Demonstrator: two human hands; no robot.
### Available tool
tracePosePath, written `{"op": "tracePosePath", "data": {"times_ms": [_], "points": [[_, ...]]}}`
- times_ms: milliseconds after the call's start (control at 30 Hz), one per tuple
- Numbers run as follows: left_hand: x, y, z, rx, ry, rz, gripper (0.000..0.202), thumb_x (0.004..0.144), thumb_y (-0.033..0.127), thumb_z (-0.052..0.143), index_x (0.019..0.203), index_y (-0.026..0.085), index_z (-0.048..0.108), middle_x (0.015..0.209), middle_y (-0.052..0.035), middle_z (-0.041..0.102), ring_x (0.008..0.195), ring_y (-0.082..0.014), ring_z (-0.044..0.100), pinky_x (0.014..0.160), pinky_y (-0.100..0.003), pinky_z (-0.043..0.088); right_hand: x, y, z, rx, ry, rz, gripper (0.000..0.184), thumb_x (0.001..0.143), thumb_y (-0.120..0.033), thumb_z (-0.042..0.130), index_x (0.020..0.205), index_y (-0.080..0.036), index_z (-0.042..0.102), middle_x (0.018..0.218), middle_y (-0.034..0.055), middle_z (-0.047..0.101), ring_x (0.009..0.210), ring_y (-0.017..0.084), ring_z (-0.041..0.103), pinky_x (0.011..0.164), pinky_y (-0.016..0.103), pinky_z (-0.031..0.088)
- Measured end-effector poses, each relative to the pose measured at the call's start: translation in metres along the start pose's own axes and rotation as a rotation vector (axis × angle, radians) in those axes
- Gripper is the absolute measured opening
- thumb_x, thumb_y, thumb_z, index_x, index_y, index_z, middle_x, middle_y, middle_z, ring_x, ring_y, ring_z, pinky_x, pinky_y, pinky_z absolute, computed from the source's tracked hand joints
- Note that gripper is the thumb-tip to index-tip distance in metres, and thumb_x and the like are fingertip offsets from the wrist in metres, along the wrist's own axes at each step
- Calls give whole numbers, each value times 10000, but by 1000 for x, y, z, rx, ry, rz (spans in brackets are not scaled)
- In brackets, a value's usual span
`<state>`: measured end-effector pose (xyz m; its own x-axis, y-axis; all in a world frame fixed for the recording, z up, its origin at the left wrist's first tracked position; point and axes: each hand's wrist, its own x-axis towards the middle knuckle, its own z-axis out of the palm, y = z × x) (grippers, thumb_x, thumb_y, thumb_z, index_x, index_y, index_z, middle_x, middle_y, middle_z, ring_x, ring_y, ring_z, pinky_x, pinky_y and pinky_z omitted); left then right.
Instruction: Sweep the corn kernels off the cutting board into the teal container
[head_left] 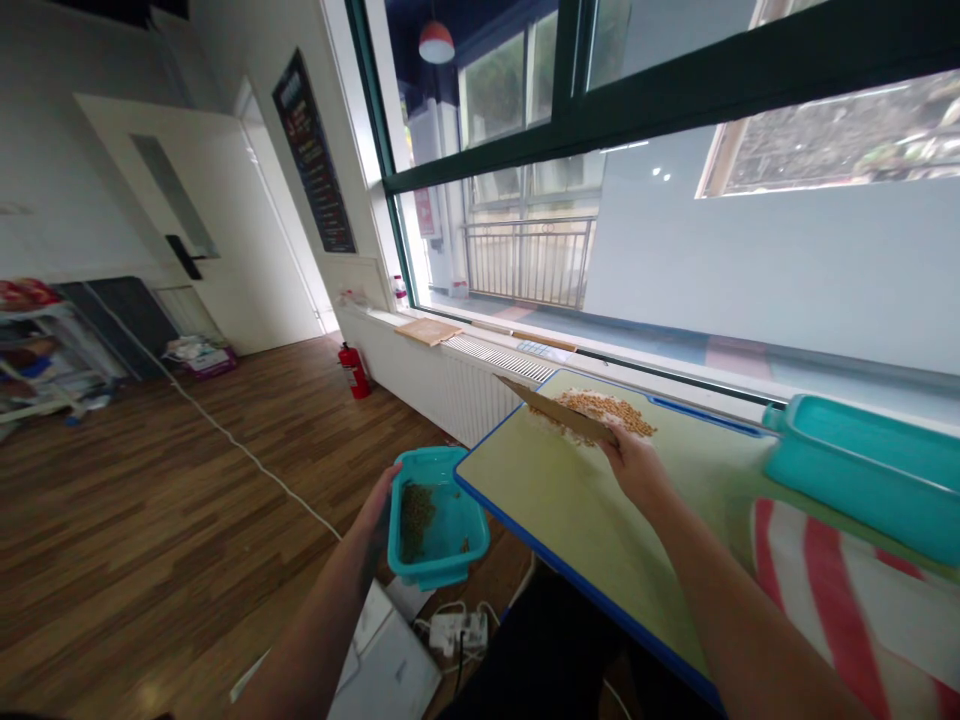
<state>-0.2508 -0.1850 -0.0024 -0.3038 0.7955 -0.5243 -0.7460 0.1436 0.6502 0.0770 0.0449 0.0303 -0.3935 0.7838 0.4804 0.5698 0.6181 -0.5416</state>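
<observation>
My left hand (379,505) is closed on the left wall of a teal plastic container (476,535), held just off the near-left edge of the table. Small greenish-brown grains (416,520) lie along the container's left side, with a few bits near its right side. My right hand (630,465) grips the near end of a long, flat brown strip (566,415); whether it is cardboard or a blade, I cannot tell. The strip lies against a pile of tan grains (611,408) mixed with something white, on the yellow-green tabletop (570,510).
A larger teal container (862,470) and a red-and-white striped cloth (825,590) occupy the table's right side. Beyond the table are a radiator (480,390) and window sill. Below sit a white power strip (457,632) and cables. A fire extinguisher (353,371) stands by the wall.
</observation>
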Motion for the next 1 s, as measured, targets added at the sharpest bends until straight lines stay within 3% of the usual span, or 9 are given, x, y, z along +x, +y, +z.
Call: {"op": "tracePosePath", "data": {"times_ms": [367,600,800,1000], "points": [[2,-10,-9,-25,-10,-41,555,851,486,560,1227,79,604,1023,-194,719,927,-343,694,909,-499,490,-3,5,-4,7,58,33,391,846,-352,448,1120,-158,648,950,132,720,830,261,657,716,339,470],[7,-15,-7,-137,-71,-78,567,835,450,595,1265,79,594,1021,-178,725,953,-342,688,924,-483,485,-4,0,3,-18,140,125,418,859,-380,422,1133,-150,639,852,122,703,779,252,628,668,319,437],[12,-14,-8,-144,-122,-116,552,829,448,611,1253,95,604,1019,-175,726,974,-357,681,943,-506,464,23,-5,10,1,114,140,417,835,-402,425,1085,-152,647,822,102,695,736,238,612,649,315,422],[15,-9,-7,-140,-80,-157,555,821,495,603,1195,86,632,997,-188,726,951,-364,685,901,-507,491,53,1,10,57,71,145,389,810,-387,457,1052,-144,641,849,97,698,781,240,618,678,326,432]]}}
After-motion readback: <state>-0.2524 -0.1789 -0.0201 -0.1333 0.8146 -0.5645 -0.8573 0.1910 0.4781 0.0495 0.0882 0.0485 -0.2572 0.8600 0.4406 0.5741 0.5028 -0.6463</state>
